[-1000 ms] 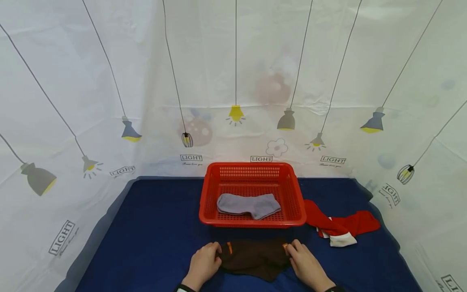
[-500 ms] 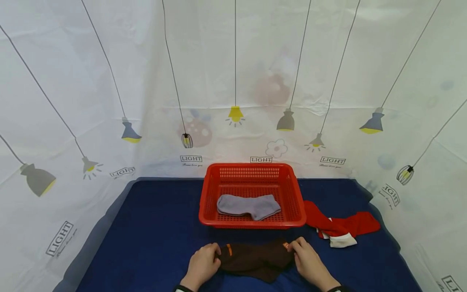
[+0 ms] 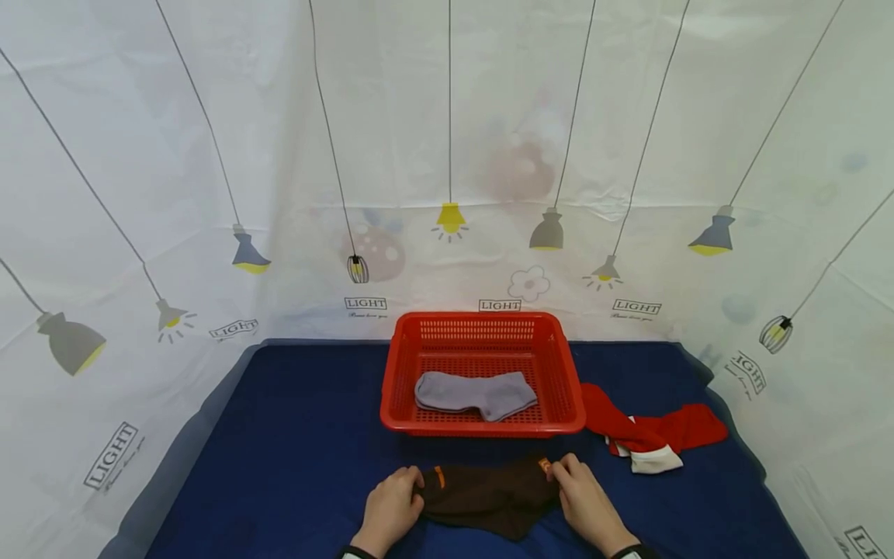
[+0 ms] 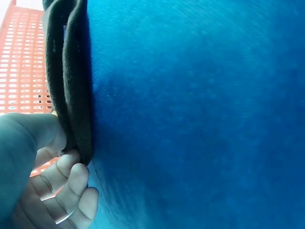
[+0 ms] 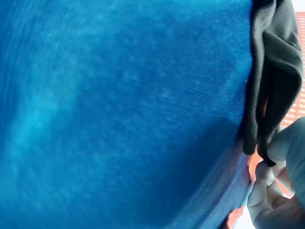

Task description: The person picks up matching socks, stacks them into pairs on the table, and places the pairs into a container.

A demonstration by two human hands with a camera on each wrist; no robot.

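Observation:
A pair of dark brown socks (image 3: pixel 489 497) with orange marks lies laid together on the blue cloth, between both hands. My left hand (image 3: pixel 393 505) pinches its left end between thumb and fingers; the left wrist view shows two layers of the brown socks (image 4: pixel 78 81) meeting at that pinch. At the opposite end, my right hand (image 3: pixel 587 501) pinches an upper corner beside an orange mark. In the right wrist view the brown socks (image 5: pixel 281 57) spread into open folds above the thumb and fingertips.
Behind the hands stands a red plastic basket (image 3: pixel 482 428) with grey socks (image 3: pixel 478 392) lying in it. Red socks with white parts (image 3: pixel 656 435) lie loosely to its right. Blue cloth (image 3: pixel 300 435) covers the table; a printed white curtain (image 3: pixel 447 116) encloses the back and sides.
My right hand shifts slightly outward and up with the socks' right end, then back a little to the left. My left hand stays nearly in place. The basket and other socks have not moved.

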